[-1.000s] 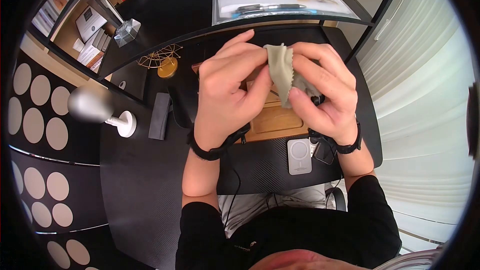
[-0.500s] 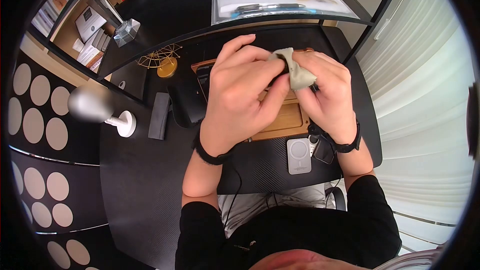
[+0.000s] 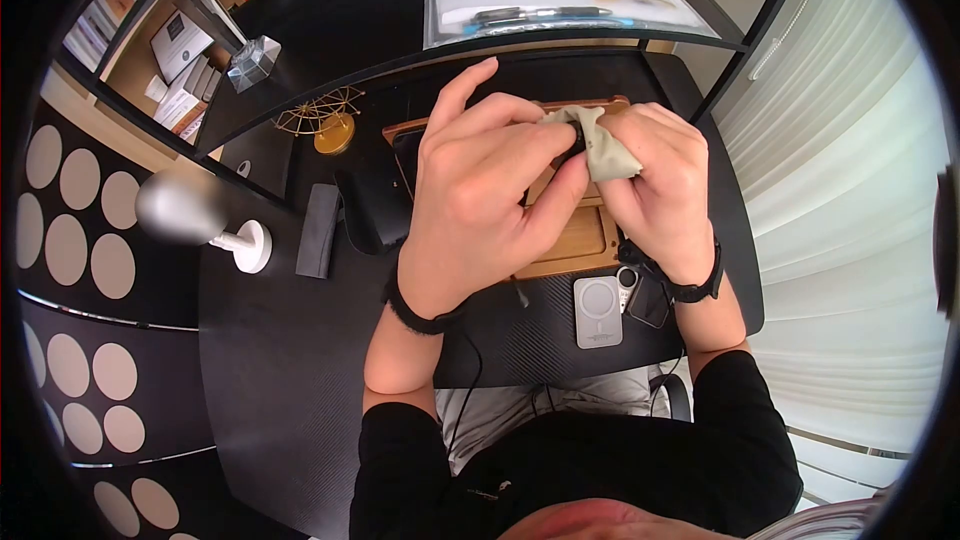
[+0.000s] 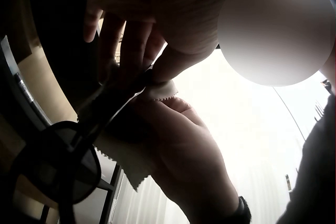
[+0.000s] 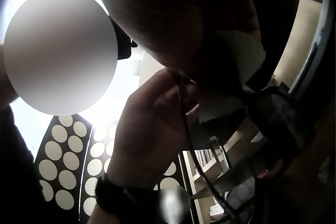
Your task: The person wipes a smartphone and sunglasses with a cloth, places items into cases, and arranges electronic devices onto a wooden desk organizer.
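Observation:
A pair of dark-framed glasses (image 4: 62, 162) is held up between the two hands, mostly hidden in the head view. The left hand (image 3: 490, 185) pinches its frame with thumb and fingertips, the index finger raised. Around part of the glasses the right hand (image 3: 660, 175) grips a folded grey-green cloth (image 3: 608, 152) with zigzag edges. One lens and a thin temple arm (image 5: 195, 155) show in the right wrist view, where the cloth (image 5: 223, 106) looks bunched beside the frame.
Below the hands lies a wooden tray (image 3: 575, 240). Nearer the body are a grey magnetic pack (image 3: 598, 312) and a dark device (image 3: 648, 302). A black case (image 3: 372, 215), grey pouch (image 3: 318, 230) and white lamp (image 3: 255, 248) stand left. Overhead is a shelf (image 3: 400, 58).
Over the last second both hands came lower and the cloth went from hanging loose to bunched between them. The left hand then shifted slightly right, its index finger lifting.

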### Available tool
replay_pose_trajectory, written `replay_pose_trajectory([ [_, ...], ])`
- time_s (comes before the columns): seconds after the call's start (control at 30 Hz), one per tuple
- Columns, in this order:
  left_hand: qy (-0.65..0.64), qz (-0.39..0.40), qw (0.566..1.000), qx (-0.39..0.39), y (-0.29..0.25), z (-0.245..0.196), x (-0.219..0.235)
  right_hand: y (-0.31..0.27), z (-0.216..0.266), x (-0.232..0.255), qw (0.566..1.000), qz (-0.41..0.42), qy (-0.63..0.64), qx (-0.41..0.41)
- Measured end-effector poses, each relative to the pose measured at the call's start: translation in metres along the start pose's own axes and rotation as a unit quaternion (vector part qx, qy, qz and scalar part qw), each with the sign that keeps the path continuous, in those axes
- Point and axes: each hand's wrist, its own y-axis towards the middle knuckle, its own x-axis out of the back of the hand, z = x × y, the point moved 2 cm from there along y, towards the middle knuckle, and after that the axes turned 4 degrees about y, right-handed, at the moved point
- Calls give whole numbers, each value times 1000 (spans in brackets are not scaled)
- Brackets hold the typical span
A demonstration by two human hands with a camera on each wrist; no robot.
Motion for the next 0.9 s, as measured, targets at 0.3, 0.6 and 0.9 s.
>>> replay_pose_trajectory([
  [0.3,-145,1,986,79,-1,21,16,-6,-20,7,954,57,222,-192],
  [0.6,-279,186,912,235,-5,34,9,-15,-42,1,859,-31,461,-219],
  [0.9,-428,153,864,217,-13,34,-18,-19,-41,-1,764,-166,599,-173],
])
